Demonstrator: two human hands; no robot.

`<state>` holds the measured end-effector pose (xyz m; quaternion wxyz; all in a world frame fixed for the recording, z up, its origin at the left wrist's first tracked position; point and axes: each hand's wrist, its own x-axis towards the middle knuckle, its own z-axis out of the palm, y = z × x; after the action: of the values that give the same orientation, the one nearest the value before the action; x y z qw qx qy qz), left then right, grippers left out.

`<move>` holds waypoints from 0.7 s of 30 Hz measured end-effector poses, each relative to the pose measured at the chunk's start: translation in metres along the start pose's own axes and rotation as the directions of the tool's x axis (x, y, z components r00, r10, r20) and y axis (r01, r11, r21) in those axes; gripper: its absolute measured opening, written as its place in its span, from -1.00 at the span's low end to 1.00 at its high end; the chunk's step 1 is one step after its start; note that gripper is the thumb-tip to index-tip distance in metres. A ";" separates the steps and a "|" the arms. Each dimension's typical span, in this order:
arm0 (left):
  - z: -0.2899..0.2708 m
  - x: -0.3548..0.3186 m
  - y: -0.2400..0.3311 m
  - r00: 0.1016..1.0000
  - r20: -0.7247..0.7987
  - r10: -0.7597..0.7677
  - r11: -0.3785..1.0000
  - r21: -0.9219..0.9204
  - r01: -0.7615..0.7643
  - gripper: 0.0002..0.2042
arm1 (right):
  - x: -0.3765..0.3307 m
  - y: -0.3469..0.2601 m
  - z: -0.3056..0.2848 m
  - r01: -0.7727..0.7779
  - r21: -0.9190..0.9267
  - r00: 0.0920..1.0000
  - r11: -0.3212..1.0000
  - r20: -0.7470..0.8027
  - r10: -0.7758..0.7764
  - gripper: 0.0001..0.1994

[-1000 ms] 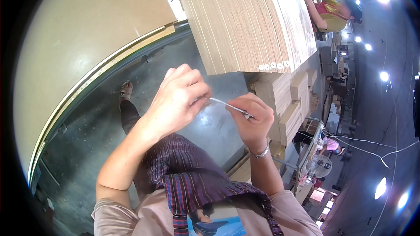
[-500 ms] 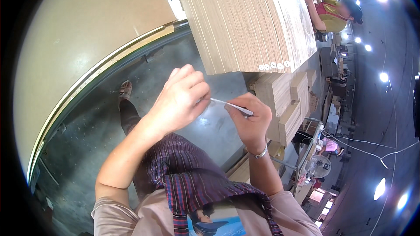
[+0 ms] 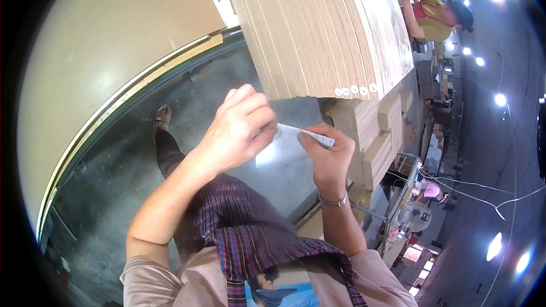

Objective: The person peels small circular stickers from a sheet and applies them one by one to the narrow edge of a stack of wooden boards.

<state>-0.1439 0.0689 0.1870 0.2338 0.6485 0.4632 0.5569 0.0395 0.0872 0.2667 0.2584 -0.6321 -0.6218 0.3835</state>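
Between my hands is a thin, pale, half see-through sheet (image 3: 282,146), with small dark marks on its white end beyond my right thumb. My left hand (image 3: 242,128) is closed, its fingertips pinched at the sheet's left edge. My right hand (image 3: 333,156), with a metal band at the wrist, grips the other end between thumb and curled fingers. Just beyond my hands stands a stack of wood-grain boards (image 3: 301,34) on edge. A row of small round white stickers (image 3: 355,89) sits along the near ends of the boards.
At the left a large beige panel (image 3: 114,40) rests along a dark-edged frame. More wood-grain boards (image 3: 369,131) are piled at the right, near a fan (image 3: 416,216). A co-worker (image 3: 435,20) in a yellow top stands past the stack. Grey floor (image 3: 114,193) lies below.
The sheet has tilted from nearly edge-on, so its broad, shiny face now shows between my hands. My right hand has shifted slightly; my left stays almost in place.
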 end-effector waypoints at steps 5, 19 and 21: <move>0.006 0.005 0.000 0.996 -0.046 -0.078 0.987 -0.141 0.070 -0.82 | 0.004 0.006 -0.005 -0.077 0.080 0.995 0.994 -0.054 0.081 -0.90; 0.046 0.047 0.008 0.978 -0.159 -0.132 0.914 -0.402 0.058 -0.87 | 0.002 0.031 -0.029 -0.066 0.203 0.983 0.977 -0.153 0.098 -0.93; 0.048 0.048 0.009 0.975 -0.158 -0.154 0.893 -0.445 0.068 -0.88 | 0.003 0.032 -0.029 -0.048 0.209 0.981 0.977 -0.176 0.086 -0.93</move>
<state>-0.0976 0.1159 0.2057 0.3595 0.4960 0.3833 0.6912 0.0821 0.0912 0.2571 0.3650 -0.6557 -0.5309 0.3936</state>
